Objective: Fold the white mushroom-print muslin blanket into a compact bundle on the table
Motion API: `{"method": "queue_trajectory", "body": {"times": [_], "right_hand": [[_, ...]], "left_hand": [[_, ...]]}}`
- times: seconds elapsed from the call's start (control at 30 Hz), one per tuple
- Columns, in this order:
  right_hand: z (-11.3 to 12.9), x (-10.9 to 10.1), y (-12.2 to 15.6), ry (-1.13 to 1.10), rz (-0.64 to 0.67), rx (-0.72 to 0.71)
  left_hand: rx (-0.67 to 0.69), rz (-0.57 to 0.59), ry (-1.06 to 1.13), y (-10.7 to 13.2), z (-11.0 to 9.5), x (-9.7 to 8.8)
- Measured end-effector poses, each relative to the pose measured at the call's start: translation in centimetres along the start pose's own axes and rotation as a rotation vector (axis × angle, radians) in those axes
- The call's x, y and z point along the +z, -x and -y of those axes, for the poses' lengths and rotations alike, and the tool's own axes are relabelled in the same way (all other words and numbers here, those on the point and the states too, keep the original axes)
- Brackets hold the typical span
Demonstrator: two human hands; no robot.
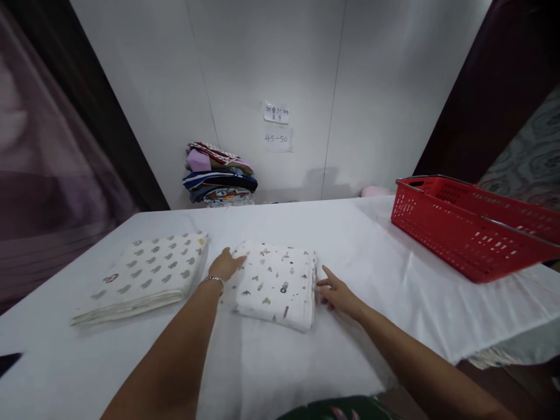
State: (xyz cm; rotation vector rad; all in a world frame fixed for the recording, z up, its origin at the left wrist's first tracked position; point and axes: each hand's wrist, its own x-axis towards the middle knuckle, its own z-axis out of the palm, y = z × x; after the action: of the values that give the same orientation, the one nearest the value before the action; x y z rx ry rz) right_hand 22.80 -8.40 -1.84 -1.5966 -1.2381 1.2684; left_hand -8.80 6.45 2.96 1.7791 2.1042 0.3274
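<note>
In the middle of the table lies a folded white cloth [273, 283] printed with small leaves and little figures. My left hand [224, 266] is at its left edge, the thumb stretched out over the fabric and apart from the fingers. A thin bracelet circles that wrist. Just off the cloth's right edge is my right hand [336, 291], its index finger extended and the others loosely bent, holding nothing. Farther left, a larger folded cloth [149, 269] with grey shapes and a few coloured ones lies flat.
A red plastic basket [455, 233] with metal handles stands on the right side of the white-covered table [363, 233]. Against the back wall is a pile of folded fabrics [220, 178]. Paper notes [279, 139] hang above. A curtain [48, 175] borders the left side.
</note>
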Motion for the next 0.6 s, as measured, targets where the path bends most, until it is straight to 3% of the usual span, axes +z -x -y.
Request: {"method": "queue_trajectory", "body": {"times": [0.1, 0.17, 0.27, 0.33, 0.47, 0.6], "right_hand": [[0.1, -1.0, -0.8, -0.077, -0.123, 0.019], [0.5, -2.1, -2.1, -0.113, -0.159, 0.004], [1.4, -2.8, -4.2, -0.157, -0.187, -0.008], [1.8, -2.7, -5.5, -0.178, -0.209, 0.004], [2.2, -1.8, -7.8, -0.18, -0.228, 0.012], [2.0, -1.4, -9.3, -0.143, -0.248, -0.005]], "left_hand": [[-0.018, 0.015, -0.026, -0.2, 1.2, 0.7], [0.017, -0.065, -0.077, 0.6, 0.9, 1.4], [0.17, -0.232, -0.145, 2.5, -1.3, 2.2], [0.316, -0.256, -0.097, 4.0, -3.5, 2.8], [0.474, -0.053, 0.079, 7.0, -8.9, 4.8], [0.512, 0.073, 0.099, 8.3, -13.5, 6.8]]}}
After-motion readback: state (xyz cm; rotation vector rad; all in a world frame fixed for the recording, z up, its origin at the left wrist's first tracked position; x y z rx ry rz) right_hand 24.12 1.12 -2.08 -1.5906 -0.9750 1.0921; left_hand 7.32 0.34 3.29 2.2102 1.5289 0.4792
